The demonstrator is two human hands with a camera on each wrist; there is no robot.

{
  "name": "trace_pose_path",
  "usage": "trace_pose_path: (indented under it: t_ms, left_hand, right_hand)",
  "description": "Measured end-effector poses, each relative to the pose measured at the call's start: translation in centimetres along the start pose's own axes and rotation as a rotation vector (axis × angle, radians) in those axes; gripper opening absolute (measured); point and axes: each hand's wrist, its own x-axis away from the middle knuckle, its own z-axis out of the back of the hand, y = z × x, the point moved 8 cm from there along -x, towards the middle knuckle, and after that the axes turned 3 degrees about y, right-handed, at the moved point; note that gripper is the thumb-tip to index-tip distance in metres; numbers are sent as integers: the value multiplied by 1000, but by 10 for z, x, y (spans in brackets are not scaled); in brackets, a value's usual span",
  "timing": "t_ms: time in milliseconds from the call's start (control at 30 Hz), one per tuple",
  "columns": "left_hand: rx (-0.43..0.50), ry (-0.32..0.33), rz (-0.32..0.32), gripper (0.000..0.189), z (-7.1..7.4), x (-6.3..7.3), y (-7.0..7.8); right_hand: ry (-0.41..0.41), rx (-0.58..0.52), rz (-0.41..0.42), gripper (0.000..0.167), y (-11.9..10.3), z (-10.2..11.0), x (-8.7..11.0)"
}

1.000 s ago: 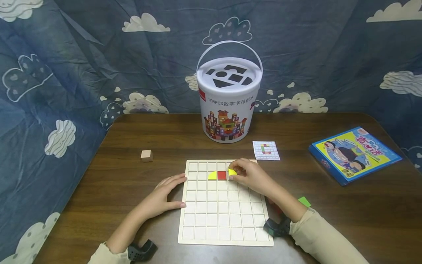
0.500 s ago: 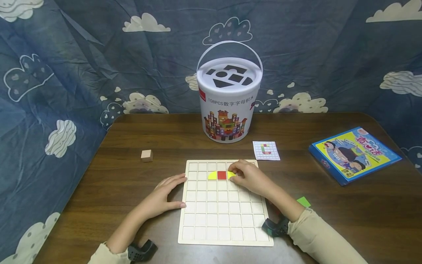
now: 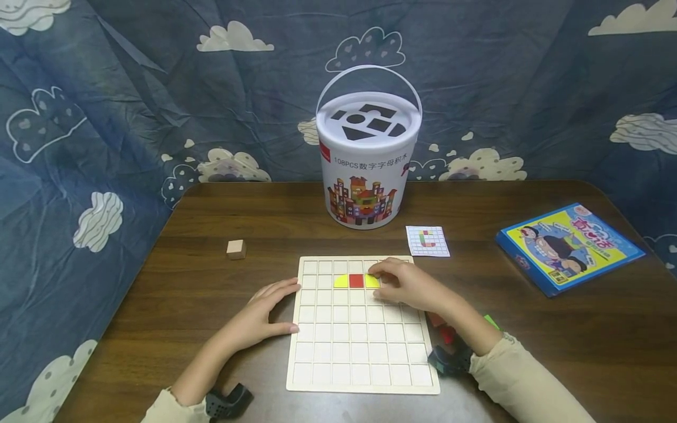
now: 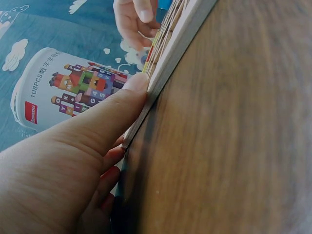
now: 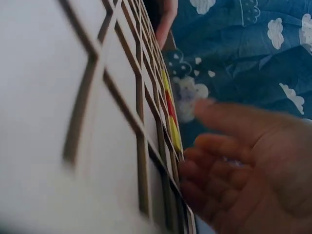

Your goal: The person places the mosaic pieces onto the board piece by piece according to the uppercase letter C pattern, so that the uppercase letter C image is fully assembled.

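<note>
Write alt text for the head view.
A person's right hand is at the right end of a row of yellow and red pieces on a gridded board; the left hand touches its left edge. A white bucket stands behind.

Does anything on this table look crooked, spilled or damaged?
Nothing stands out. The red square and left yellow piece sit neatly in cells of the board, and the bucket stands upright, lid on. With the right hand so close, I can't judge how the right yellow piece sits.
</note>
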Motion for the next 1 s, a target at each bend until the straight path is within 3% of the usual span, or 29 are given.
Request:
trace_pose_path:
  t_ms: [200,500,733,1000]
  left_hand:
    - [1,-5,-5,76,-1,-1,0]
    - [-2,-3,-1,76,0,-1,0]
    - [-2,0,-6,75,0,-1,-1]
    - [-7,-2,0,76,0,-1,-2]
  right_hand:
    - [39,-51,4,48,-6,27,19]
    - [184,53,28,51,3,66,68]
    - [230,123,-20,50,27,77,107]
    - [204,121,-4,47,53,72,142]
